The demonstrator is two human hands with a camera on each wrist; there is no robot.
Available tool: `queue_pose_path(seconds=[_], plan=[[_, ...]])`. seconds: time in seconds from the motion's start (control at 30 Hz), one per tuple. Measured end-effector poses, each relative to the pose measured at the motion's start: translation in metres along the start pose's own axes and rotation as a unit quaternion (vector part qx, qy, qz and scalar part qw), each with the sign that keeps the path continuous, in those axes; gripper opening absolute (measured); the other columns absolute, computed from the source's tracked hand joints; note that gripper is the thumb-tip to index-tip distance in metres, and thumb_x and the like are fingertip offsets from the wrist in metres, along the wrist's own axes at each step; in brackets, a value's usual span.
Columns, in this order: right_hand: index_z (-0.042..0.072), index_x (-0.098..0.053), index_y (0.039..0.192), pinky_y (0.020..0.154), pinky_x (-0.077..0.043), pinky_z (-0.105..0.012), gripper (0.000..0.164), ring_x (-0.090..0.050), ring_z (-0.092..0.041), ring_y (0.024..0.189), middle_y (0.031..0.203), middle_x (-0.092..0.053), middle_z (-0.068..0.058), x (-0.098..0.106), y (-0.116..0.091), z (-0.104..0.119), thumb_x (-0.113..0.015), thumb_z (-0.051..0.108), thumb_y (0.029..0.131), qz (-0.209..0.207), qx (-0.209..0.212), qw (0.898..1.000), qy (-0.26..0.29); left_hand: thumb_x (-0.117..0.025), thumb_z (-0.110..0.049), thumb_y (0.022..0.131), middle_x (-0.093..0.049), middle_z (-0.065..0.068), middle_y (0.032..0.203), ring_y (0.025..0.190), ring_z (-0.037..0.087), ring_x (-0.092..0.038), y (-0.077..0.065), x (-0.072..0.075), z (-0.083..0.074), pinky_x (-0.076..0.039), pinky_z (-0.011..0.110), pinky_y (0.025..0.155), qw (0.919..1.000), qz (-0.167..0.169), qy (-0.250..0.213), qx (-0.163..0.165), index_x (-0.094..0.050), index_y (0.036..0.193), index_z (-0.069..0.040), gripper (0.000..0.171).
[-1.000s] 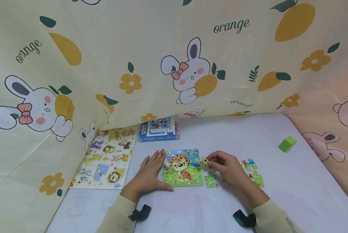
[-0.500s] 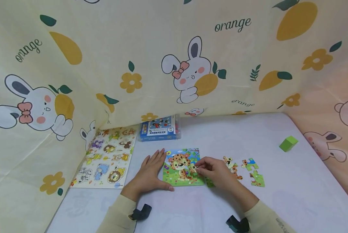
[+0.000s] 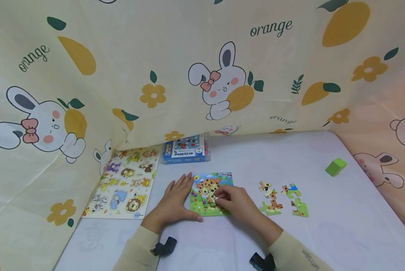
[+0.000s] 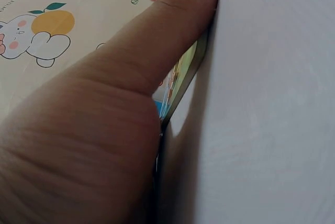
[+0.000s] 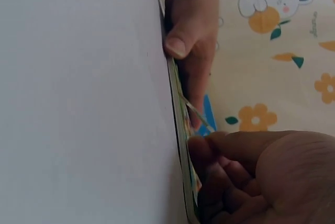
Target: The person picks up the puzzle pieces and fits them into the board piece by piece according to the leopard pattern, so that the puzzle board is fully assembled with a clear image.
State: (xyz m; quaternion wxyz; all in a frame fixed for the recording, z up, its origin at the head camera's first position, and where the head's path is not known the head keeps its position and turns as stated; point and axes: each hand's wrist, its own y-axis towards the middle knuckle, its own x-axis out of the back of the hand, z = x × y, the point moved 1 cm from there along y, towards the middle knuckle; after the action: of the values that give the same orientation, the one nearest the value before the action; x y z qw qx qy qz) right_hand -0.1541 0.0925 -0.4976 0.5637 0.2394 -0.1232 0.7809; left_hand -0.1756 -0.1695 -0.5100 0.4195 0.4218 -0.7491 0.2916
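Observation:
The square leopard jigsaw puzzle (image 3: 196, 210) lies flat on the white table. My left hand (image 3: 174, 203) rests along its left side with fingers extended, the thumb by the bottom edge. Over the puzzle, my right hand (image 3: 238, 203) pinches a jigsaw piece (image 3: 210, 195) between thumb and fingertips. In the right wrist view the held piece (image 5: 197, 113) is tilted, its edge rising off the board; the fingers hide part of it. To the right lie loose jigsaw pieces: a group of leopard pieces (image 3: 271, 206), a blue-and-green piece (image 3: 292, 191) and a green piece (image 3: 300, 208).
An animal picture board (image 3: 121, 192) lies on the left of the table. Behind the puzzle is a blue boxed set (image 3: 185, 150), partly under the printed curtain (image 3: 175, 49). A green block (image 3: 336, 167) stands at the far right.
My right hand has moved left from the puzzle's right side to over its middle, carrying the pinched jigsaw piece. The left hand has stayed in place.

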Motion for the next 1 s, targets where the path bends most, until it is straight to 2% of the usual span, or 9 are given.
queue_pose_path(seconds=[0.5,0.73,1.0], plan=[[0.008,-0.078,0.104,0.073,-0.058,-0.032,0.006,-0.061,-0.008,0.076,0.084,-0.068,0.009,-0.026,0.023,0.013,-0.080,0.005,0.099,-0.001,-0.009,0.993,-0.118,-0.085,-0.086,0.067,-0.007,0.000,0.182,0.166,0.021,-0.001,0.001,-0.002,0.004,0.000,0.054,0.131,1.0000,-0.002,0.004,-0.008,-0.022,0.174,-0.009,0.146],[0.007,-0.078,0.103,0.073,-0.057,-0.034,0.005,-0.059,-0.010,0.076,0.084,-0.068,0.007,-0.029,0.030,0.019,-0.080,0.007,0.099,-0.001,-0.027,0.988,-0.150,-0.086,-0.085,0.068,-0.006,-0.001,0.181,0.165,0.019,0.001,0.001,-0.001,0.003,0.000,0.052,0.131,1.0000,0.002,0.005,-0.004,-0.021,0.174,-0.010,0.145],[0.007,-0.079,0.108,0.069,-0.054,-0.033,0.009,-0.057,-0.012,0.075,0.087,-0.066,0.004,-0.032,0.035,0.018,-0.080,0.011,0.100,0.003,-0.046,0.983,-0.180,-0.086,-0.084,0.068,-0.006,-0.002,0.181,0.165,0.018,0.001,0.002,-0.003,0.005,0.000,0.052,0.131,1.0000,0.005,0.003,-0.001,-0.022,0.174,-0.010,0.145]])
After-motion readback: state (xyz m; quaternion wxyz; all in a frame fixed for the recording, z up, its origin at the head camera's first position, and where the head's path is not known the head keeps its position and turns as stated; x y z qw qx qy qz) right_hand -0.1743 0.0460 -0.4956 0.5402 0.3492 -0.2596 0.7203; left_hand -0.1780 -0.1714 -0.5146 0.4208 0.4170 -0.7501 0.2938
